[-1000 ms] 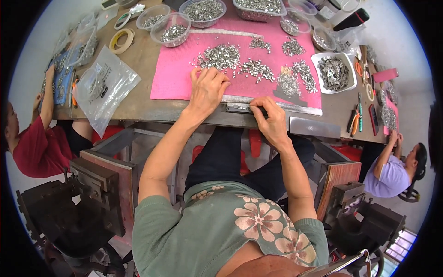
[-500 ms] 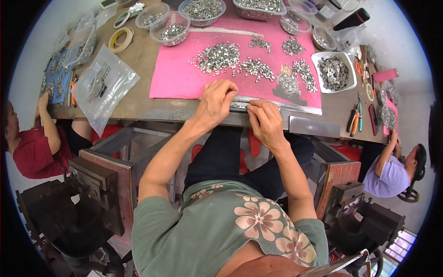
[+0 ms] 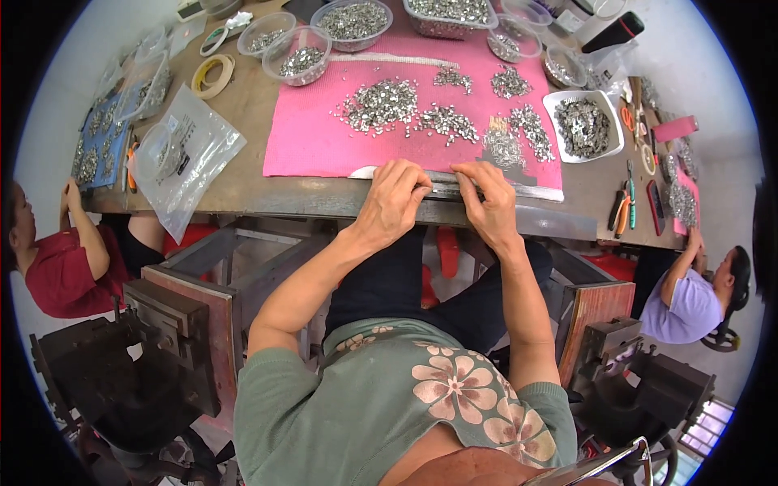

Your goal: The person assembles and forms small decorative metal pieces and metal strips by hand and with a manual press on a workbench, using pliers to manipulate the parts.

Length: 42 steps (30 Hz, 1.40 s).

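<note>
At the front edge of the pink ribbed mat [image 3: 308, 154], both my hands rest close together over a narrow grey metal strip [image 3: 445, 189]. My left hand [image 3: 394, 198] is closed, thumb and forefinger pinched at the strip's left part. Beside it my right hand [image 3: 489, 202] also has its fingers bent together, the tips at the strip's right part. Anything between the fingertips is too small or hidden to name. Beyond my hands lies a large pile of small shiny metal pieces [image 3: 381, 105], with a smaller heap [image 3: 448, 124] to its right.
Clear tubs of metal pieces [image 3: 298, 61] line the far side. A white dish [image 3: 619, 130] of darker pieces stands right, near pliers [image 3: 622, 209]. Left lie a plastic bag [image 3: 198, 138] and tape rolls [image 3: 212, 76]. People sit at left [image 3: 69, 267] and right [image 3: 685, 304].
Both my hands have shifted to the right along the mat's front edge. The right one has also moved slightly away from me, and the gap between the hands is a little wider.
</note>
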Each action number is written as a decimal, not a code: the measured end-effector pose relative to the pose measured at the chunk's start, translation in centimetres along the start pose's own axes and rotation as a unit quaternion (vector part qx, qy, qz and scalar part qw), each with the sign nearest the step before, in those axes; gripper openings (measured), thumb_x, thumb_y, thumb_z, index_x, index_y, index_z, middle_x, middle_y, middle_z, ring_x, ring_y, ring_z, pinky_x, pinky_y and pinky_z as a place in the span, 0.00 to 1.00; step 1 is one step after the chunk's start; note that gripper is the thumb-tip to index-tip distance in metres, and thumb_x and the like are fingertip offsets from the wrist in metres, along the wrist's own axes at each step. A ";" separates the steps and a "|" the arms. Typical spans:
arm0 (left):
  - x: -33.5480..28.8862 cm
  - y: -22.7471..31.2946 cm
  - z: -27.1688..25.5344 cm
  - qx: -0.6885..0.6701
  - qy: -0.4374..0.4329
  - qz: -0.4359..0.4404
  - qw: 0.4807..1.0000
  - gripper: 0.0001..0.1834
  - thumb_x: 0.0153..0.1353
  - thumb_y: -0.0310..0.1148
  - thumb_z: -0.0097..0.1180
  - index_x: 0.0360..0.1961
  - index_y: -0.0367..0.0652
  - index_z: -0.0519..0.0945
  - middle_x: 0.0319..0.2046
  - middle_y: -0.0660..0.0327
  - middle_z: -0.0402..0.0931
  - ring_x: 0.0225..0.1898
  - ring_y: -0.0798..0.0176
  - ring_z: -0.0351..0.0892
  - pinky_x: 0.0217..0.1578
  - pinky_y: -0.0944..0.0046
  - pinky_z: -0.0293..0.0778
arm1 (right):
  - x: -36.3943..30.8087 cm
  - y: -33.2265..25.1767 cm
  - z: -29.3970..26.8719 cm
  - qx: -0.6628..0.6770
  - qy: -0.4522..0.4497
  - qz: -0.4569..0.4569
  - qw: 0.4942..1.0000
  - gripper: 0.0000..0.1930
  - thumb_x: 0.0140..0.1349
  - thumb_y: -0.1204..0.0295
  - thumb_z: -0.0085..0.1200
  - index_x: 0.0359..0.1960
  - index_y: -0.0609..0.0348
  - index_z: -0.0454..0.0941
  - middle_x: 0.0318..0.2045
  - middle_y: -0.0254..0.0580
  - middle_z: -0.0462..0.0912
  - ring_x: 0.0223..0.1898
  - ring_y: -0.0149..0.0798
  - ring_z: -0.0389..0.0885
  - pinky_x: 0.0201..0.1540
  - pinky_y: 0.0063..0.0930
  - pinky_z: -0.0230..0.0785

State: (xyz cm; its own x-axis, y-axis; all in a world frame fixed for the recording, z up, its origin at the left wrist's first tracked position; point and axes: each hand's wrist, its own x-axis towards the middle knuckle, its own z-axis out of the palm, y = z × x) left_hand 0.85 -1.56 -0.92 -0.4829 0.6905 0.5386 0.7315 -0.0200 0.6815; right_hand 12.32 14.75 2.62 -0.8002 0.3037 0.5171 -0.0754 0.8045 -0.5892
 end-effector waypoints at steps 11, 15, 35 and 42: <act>-0.2 1.0 0.5 0.133 0.051 0.076 0.987 0.09 0.55 0.24 0.65 0.35 0.40 0.78 0.35 0.56 0.76 0.40 0.51 0.76 0.45 0.53 0.69 | 6.7 1.9 2.9 -0.008 -0.047 -0.054 0.997 0.06 0.64 0.78 0.58 0.40 0.63 0.84 0.35 0.48 0.83 0.37 0.52 0.83 0.41 0.39 0.73; -0.3 0.6 0.1 0.115 0.041 0.090 0.988 0.10 0.54 0.25 0.66 0.36 0.39 0.80 0.36 0.57 0.77 0.40 0.51 0.76 0.45 0.53 0.69 | 10.1 4.4 6.1 0.000 -0.068 -0.044 0.997 0.06 0.62 0.77 0.57 0.38 0.62 0.84 0.33 0.50 0.82 0.38 0.54 0.82 0.45 0.45 0.72; 3.8 -10.2 -7.9 0.255 0.140 -0.047 0.956 0.07 0.61 0.34 0.65 0.39 0.48 0.88 0.29 0.63 0.80 0.34 0.58 0.76 0.51 0.53 0.60 | 12.5 6.2 10.4 -0.126 -0.077 -0.095 0.984 0.03 0.60 0.75 0.58 0.35 0.59 0.82 0.34 0.46 0.81 0.41 0.50 0.79 0.46 0.45 0.68; 4.4 -10.1 -7.1 0.269 0.092 -0.074 0.956 0.05 0.57 0.35 0.67 0.35 0.50 0.88 0.31 0.63 0.78 0.40 0.58 0.75 0.53 0.49 0.59 | 12.4 6.4 10.2 -0.111 -0.081 -0.089 0.986 0.03 0.61 0.75 0.57 0.34 0.60 0.80 0.34 0.48 0.80 0.42 0.52 0.80 0.47 0.47 0.69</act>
State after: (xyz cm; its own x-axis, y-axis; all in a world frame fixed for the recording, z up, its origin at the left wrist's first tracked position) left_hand -12.10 -3.43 -1.88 -0.6404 0.5172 0.5678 0.7665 0.4773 0.4298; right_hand -4.16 18.48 -1.06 -0.8717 0.0766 0.4840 -0.1051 0.9355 -0.3375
